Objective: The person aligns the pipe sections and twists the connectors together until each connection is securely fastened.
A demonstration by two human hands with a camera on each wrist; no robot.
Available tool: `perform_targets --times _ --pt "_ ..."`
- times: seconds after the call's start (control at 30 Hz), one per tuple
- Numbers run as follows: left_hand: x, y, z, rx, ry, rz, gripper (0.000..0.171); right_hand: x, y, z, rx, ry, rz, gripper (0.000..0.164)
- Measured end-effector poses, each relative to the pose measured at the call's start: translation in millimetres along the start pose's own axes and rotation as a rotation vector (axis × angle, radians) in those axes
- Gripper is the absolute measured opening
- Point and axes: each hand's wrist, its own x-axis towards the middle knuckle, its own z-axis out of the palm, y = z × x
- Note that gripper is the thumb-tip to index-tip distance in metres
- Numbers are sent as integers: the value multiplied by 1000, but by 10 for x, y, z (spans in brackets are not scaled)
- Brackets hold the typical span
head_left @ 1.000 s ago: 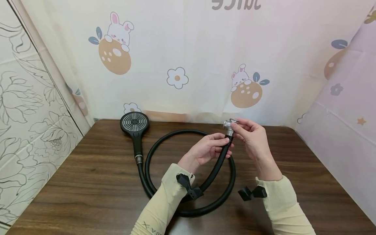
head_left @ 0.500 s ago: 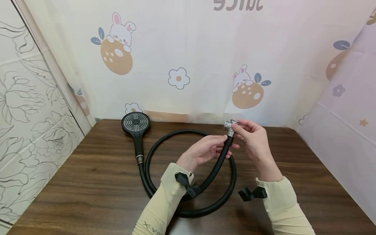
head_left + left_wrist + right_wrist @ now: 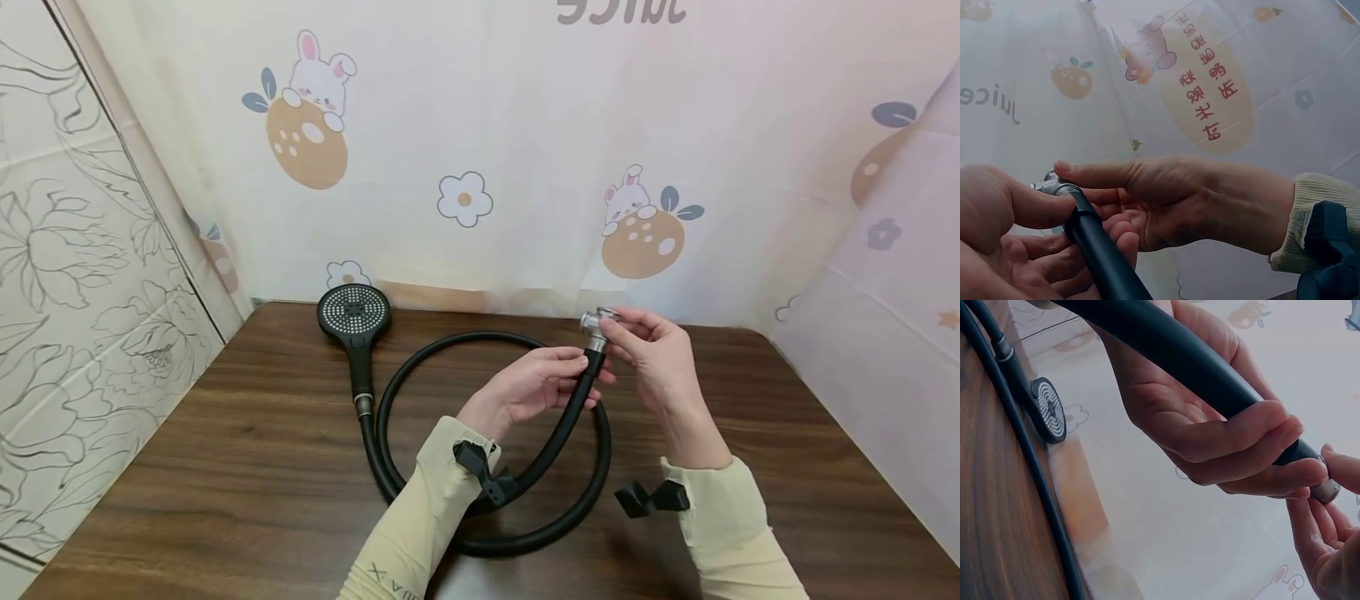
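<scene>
My left hand grips the end of a thick black shower hose, its fingers curled round it just below the metal fitting. With thumb and fingers my right hand pinches the silver metal connector at the top of that hose. In the left wrist view the connector is partly covered by both hands. The hose forms a loop on the table and runs to a black shower head, which lies face up at the back left. The right wrist view also shows the shower head.
A dark wooden table carries the hose. Behind it hangs a pale curtain with printed rabbits and flowers. Black mounts are strapped at both wrists.
Everything has shifted slightly to the right in the head view. Both hands keep their hold on the hose and connector, with only small finger shifts on the left hand.
</scene>
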Motion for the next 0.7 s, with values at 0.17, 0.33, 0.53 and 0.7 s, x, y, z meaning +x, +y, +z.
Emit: perform_targets --times 0.17,0.33,0.53,0.7 --pt "14 -9 33 -5 58 23 10 1 3 -6 5 -7 -4 10" --pt "9 0 44 10 71 26 10 -8 5 -5 4 -2 -5 11" --pt "-11 17 -2 48 -20 -13 28 -27 3 -10 -10 7 0 10" --pt "-10 17 -27 44 -67 -20 39 -38 -5 -10 -21 16 5 11"
